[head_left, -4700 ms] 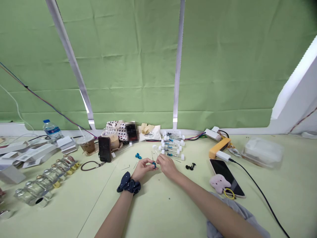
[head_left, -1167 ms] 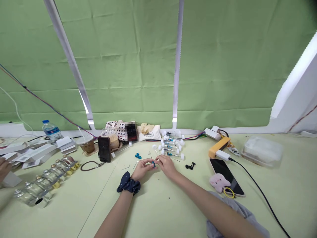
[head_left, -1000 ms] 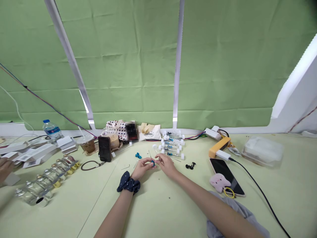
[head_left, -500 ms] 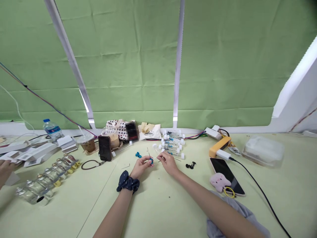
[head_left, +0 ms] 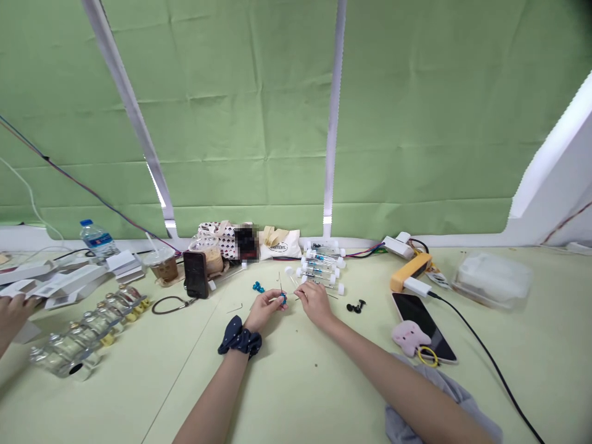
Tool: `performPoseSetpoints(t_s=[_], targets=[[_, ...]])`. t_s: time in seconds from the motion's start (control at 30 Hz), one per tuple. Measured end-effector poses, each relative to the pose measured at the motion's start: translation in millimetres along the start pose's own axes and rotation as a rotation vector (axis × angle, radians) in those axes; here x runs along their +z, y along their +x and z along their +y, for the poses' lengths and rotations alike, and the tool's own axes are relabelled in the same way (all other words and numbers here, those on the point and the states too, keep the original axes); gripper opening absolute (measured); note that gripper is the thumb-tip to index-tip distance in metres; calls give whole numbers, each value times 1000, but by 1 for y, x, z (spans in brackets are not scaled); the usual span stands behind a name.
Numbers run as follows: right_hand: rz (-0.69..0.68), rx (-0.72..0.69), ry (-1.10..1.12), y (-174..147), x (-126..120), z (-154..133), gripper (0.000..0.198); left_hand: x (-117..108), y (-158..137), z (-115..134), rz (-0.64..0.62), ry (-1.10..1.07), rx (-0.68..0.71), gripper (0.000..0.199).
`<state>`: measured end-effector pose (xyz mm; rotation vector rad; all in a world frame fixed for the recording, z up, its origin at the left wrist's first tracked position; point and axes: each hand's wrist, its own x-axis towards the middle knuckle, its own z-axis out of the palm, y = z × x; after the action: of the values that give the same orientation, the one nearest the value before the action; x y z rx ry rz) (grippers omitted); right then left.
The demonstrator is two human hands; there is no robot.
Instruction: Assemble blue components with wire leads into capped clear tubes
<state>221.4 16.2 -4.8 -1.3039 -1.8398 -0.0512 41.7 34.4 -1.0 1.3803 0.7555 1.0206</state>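
My left hand (head_left: 264, 308), a dark dotted scrunchie (head_left: 238, 339) on its wrist, is closed around a small blue metallic part (head_left: 283, 298). A thin dark rod (head_left: 280, 282) stands up from that part. Just to the right, my right hand (head_left: 315, 302) is pinched, its fingertips apart from the blue part; what they hold is too small to make out. Several more blue parts (head_left: 258, 287) lie on the table behind my left hand. Beyond my right hand rest clear tubes with white caps (head_left: 321, 268), some with blue pieces inside. A small L-shaped hex key (head_left: 235, 308) lies to the left.
Black knobs (head_left: 356, 306), a tablet (head_left: 423, 327) with a pink plush (head_left: 411, 338), and a yellow power strip (head_left: 411, 271) are on the right. At left are a phone (head_left: 196, 274), an iced drink (head_left: 163, 265), glass bottles (head_left: 87, 333) and another person's hand (head_left: 13, 314) near white boxes (head_left: 69, 287).
My right fingertips have drawn slightly away from the blue part; a thin light piece between the hands no longer shows clearly. The rod at my left hand is more upright.
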Motion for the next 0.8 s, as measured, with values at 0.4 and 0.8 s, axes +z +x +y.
performPoseSetpoints(t_s=[0.4, 0.8], targets=[[-156, -72, -12, -1, -2, 1, 18, -21, 8, -8, 341, -152, 129, 36], [-369, -104, -133, -1, -8, -7, 6, -19, 6, -3, 376, -279, 156, 30]])
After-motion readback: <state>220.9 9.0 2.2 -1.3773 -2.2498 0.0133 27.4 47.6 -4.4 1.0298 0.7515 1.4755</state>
